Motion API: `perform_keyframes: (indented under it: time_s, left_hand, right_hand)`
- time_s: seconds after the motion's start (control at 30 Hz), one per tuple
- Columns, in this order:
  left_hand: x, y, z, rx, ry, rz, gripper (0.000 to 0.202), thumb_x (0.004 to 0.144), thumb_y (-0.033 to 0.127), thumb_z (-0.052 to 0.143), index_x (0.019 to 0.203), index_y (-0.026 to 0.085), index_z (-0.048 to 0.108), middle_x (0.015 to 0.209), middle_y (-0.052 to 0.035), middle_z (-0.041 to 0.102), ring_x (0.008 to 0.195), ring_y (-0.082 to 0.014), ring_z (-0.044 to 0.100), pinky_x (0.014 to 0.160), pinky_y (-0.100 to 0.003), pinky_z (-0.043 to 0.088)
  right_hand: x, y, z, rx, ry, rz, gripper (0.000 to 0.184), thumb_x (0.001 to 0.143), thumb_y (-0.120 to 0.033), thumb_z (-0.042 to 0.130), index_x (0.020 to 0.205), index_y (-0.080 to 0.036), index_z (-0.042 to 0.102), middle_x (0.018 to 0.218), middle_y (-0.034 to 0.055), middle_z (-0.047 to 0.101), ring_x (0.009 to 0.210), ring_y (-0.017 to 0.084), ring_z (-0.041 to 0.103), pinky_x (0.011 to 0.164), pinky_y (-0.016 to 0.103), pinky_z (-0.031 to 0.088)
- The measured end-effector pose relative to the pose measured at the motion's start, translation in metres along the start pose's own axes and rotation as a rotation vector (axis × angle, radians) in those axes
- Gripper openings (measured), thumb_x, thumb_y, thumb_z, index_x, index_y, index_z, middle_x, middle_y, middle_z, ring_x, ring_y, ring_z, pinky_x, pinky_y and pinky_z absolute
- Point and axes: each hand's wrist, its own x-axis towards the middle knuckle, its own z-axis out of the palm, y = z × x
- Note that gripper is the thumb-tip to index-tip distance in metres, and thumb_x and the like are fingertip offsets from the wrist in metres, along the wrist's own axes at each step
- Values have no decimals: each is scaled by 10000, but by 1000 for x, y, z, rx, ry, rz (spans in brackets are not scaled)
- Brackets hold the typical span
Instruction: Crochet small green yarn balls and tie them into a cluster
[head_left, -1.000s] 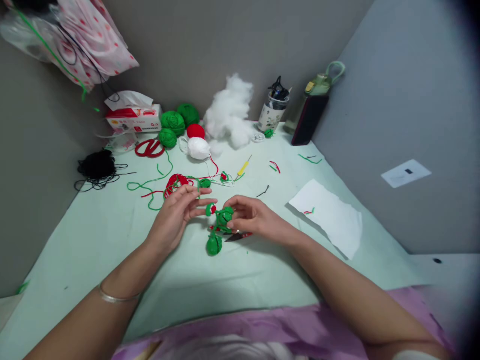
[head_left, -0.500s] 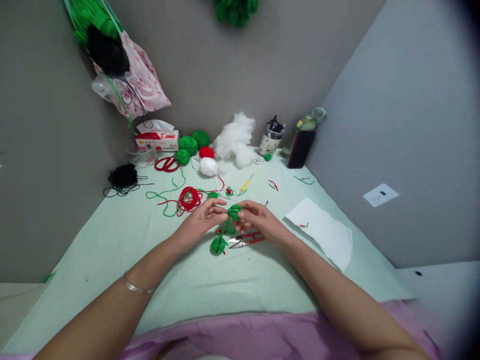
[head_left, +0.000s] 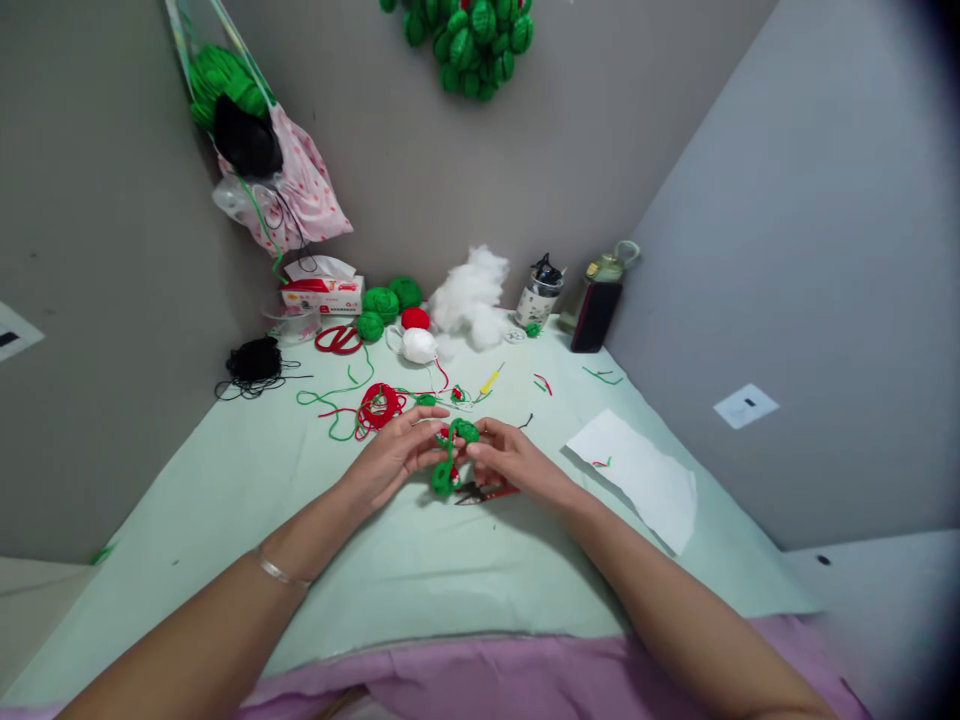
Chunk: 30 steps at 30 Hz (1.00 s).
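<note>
A small crocheted green ball piece [head_left: 466, 431] with red and white parts is between my two hands above the table. My left hand [head_left: 400, 447] pinches its left side, near the red and white part. The fingers of my right hand [head_left: 511, 458] are closed on its right side. A green strand runs down from it to a second crocheted green piece [head_left: 442, 479], which has a red and white patch and hangs below my fingers. Red-handled thread snips [head_left: 491, 494] lie just under my right hand, partly hidden by it.
Behind my hands lie tangled red yarn [head_left: 380, 408], a yellow-handled crochet hook [head_left: 491, 379] and green yarn balls [head_left: 381, 303]. White stuffing [head_left: 471, 295], red scissors [head_left: 339, 340], black yarn [head_left: 255, 360] and a bottle [head_left: 604, 268] stand farther back. White paper [head_left: 637, 480] lies right.
The green piece has been turned, so red and white parts now show. The lower green piece has come up nearer my hands. My view has tilted up, showing more of the hanging green bunch.
</note>
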Motion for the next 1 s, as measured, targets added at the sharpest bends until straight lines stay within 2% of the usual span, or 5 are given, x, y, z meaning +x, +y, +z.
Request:
perform_keyframes:
  time_s: [0.17, 0.3, 0.53, 0.77, 1.0]
  left_hand:
    - [0, 1, 2, -51, 21, -6, 306, 851, 206, 771, 1126, 157, 644, 1015, -94, 780, 930, -187, 763, 825, -255, 615]
    - [2, 0, -1, -70, 42, -31, 271, 816, 145, 790, 1066, 141, 687, 977, -90, 779, 851, -166, 759, 791, -239, 627]
    - [8, 6, -13, -85, 141, 15, 126, 843, 127, 745, 964, 152, 722, 864, -38, 736, 769, -126, 736, 694, -187, 620]
    - [5, 10, -10, -96, 163, 43, 117, 841, 108, 740, 942, 155, 707, 926, -54, 762, 852, -155, 759, 693, -193, 612]
    - [3, 3, -6, -2, 19, 24, 214, 866, 189, 750, 1070, 143, 707, 1173, -132, 756, 1083, -222, 733, 913, -291, 593]
  right_hand:
    - [-1, 3, 3, -14, -29, -2, 535, 810, -491, 780, 1212, -209, 566, 886, 3, 692, 631, 109, 616, 554, 217, 454]
    - [6, 8, -5, -308, 71, -131, 490, 910, -484, 623, 1280, -169, 563, 839, 29, 704, 603, 133, 620, 562, 253, 492]
    - [12, 14, -22, -814, 352, -161, 228, 980, -249, 490, 1042, -189, 701, 1126, 103, 672, 950, 199, 628, 868, 333, 469]
    - [15, 8, 3, -1192, 259, -47, 260, 941, -41, 451, 897, -142, 687, 1090, 173, 658, 1074, 267, 598, 822, 328, 453]
    - [16, 11, -2, -1144, 333, -70, 186, 900, -76, 486, 911, -145, 658, 1071, 171, 679, 962, 259, 617, 760, 336, 431]
